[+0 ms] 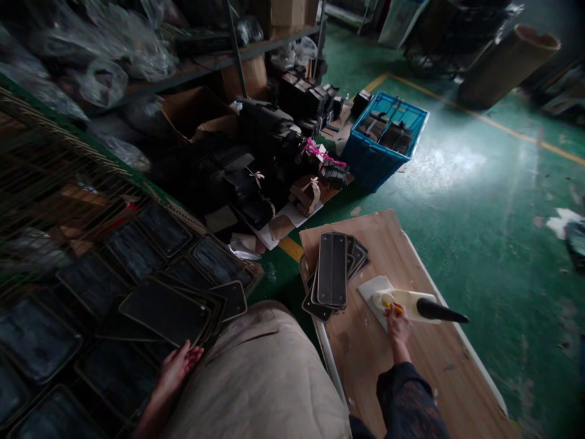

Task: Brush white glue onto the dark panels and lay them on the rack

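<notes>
Right-hand fingers (392, 315) grip a small yellow-orange handle (399, 308).

The right hand (399, 326) was curled into a grip, its sleeved forearm (408, 396) stretched behind; well left of that grip, the left hand (177, 367) was held unclenched.

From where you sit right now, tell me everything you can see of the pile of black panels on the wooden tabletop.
The pile of black panels lies flat but untidily fanned, lower panels jutting out at angles. Each is a rounded rectangle with a paler edge; the top one shows a lengthwise centre line and small round spots near its corners. The material looks like leather or coated board; I cannot tell which. It rests on the wooden tabletop, touched by neither the left hand nor the right hand.
</notes>
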### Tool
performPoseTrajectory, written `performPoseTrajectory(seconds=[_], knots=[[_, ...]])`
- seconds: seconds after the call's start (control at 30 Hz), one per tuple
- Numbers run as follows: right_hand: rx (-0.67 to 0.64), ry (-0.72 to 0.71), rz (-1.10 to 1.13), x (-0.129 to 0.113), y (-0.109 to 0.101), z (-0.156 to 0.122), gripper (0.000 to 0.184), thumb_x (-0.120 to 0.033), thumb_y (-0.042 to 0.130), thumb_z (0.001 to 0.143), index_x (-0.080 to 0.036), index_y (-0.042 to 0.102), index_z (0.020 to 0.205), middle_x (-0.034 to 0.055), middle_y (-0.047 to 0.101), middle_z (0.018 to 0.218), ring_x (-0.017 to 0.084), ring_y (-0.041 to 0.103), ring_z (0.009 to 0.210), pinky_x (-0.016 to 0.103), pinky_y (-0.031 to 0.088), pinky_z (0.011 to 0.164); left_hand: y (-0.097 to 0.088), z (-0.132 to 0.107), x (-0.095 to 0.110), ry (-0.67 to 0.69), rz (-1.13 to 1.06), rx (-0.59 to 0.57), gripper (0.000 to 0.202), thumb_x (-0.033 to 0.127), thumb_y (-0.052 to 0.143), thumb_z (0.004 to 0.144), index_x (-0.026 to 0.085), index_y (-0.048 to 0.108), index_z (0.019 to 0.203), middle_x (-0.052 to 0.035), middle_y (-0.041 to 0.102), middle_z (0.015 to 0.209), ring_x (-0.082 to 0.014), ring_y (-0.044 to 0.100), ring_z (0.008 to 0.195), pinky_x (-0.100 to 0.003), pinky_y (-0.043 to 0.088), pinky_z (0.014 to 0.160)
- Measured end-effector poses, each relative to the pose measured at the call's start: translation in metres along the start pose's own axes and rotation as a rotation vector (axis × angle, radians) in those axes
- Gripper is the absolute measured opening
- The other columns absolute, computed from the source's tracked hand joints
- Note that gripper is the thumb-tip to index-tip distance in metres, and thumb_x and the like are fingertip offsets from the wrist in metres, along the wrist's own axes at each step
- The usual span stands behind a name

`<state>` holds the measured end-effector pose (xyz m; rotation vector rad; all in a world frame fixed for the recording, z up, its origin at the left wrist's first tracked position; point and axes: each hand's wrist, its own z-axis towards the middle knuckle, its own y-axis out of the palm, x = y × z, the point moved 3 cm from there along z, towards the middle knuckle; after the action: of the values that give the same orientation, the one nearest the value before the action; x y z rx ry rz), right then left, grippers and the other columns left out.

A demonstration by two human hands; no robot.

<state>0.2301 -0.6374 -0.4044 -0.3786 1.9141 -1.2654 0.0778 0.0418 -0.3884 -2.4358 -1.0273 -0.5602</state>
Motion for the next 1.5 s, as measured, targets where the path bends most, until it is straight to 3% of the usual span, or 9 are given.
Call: performPoseTrajectory(seconds=[0.13,0.37,0.53,0.7,0.9,1.17,1.37,1.5], knots=[[-0.028,-0.059,-0.017,0.004,-0.004,0.000,0.054,-0.055,0.031,0.091,-0.014,0.061,0.110,0.0077,0.070,0.075,0.020,0.063,0.066,0.027,0.039,0.058,0.000,0.000,-0.002,-0.007,-0.015,-0.001,0.014,0.008,0.057,0.089,0.012,0.056,0.075,-0.0022,0.069,0.060,-0.0138,0.069,0.054,-0.020,0.055,0.054],[-0.074,-0.182,-0.102,0.005,-0.018,-0.023,0.035,-0.045,0.051,0.082,-0.021,0.069,0.101,0.0058,0.068,0.075,0.014,0.048,0.053,0.027,0.023,0.054,0.002,-0.003,0.000,-0.022,-0.056,0.012,0.017,0.004,0.054,0.088,0.014,0.055,0.074,0.0011,0.068,0.057,-0.0133,0.068,0.055,-0.020,0.056,0.053],[-0.032,-0.172,-0.060,0.004,-0.032,-0.040,0.036,-0.048,0.055,0.080,-0.021,0.070,0.098,0.0054,0.065,0.067,0.014,0.045,0.050,0.027,0.023,0.053,0.003,-0.003,-0.001,-0.012,-0.076,0.002,0.018,0.005,0.054,0.089,0.013,0.055,0.073,0.0003,0.067,0.057,-0.0127,0.068,0.055,-0.020,0.057,0.055],[0.066,-0.062,0.152,0.006,-0.037,-0.042,0.050,-0.061,0.051,0.080,-0.019,0.067,0.102,0.0060,0.069,0.069,0.019,0.060,0.061,0.027,0.038,0.055,0.005,-0.005,0.000,-0.019,-0.056,0.036,0.018,0.004,0.054,0.089,0.013,0.054,0.073,0.0008,0.067,0.056,-0.0121,0.067,0.053,-0.020,0.056,0.054],[0.191,0.116,0.580,0.005,-0.015,-0.029,0.052,-0.061,0.049,0.080,-0.015,0.056,0.105,0.0021,0.066,0.063,0.020,0.067,0.058,0.033,0.056,0.061,0.004,0.003,-0.001,-0.037,-0.031,0.088,0.018,0.004,0.060,0.085,0.013,0.053,0.070,0.0007,0.066,0.056,-0.0140,0.067,0.052,-0.021,0.055,0.050],[0.366,0.415,0.928,0.013,0.016,-0.015,0.027,-0.041,0.054,0.080,-0.022,0.042,0.095,-0.0057,0.060,0.054,0.019,0.064,0.045,0.034,0.057,0.050,0.003,0.002,0.001,-0.027,-0.011,0.087,0.019,0.005,0.060,0.085,0.013,0.055,0.069,0.0001,0.068,0.055,-0.0145,0.068,0.052,-0.021,0.055,0.049],[0.369,0.583,1.035,0.022,0.014,-0.036,0.024,-0.039,0.055,0.091,-0.016,0.054,0.083,-0.0053,0.058,0.061,0.009,0.058,0.048,0.022,0.052,0.049,0.010,-0.013,0.008,-0.038,-0.024,0.109,0.021,0.006,0.059,0.086,0.014,0.054,0.068,0.0006,0.067,0.053,-0.0131,0.067,0.050,-0.019,0.055,0.049],[0.307,0.678,1.071,0.021,0.006,-0.046,0.027,-0.038,0.055,0.094,-0.014,0.058,0.083,-0.0045,0.058,0.066,0.007,0.057,0.054,0.021,0.050,0.051,0.011,-0.012,0.005,-0.028,-0.015,0.082,0.021,0.008,0.057,0.088,0.015,0.055,0.069,0.0025,0.067,0.053,-0.0115,0.067,0.052,-0.018,0.055,0.052]])
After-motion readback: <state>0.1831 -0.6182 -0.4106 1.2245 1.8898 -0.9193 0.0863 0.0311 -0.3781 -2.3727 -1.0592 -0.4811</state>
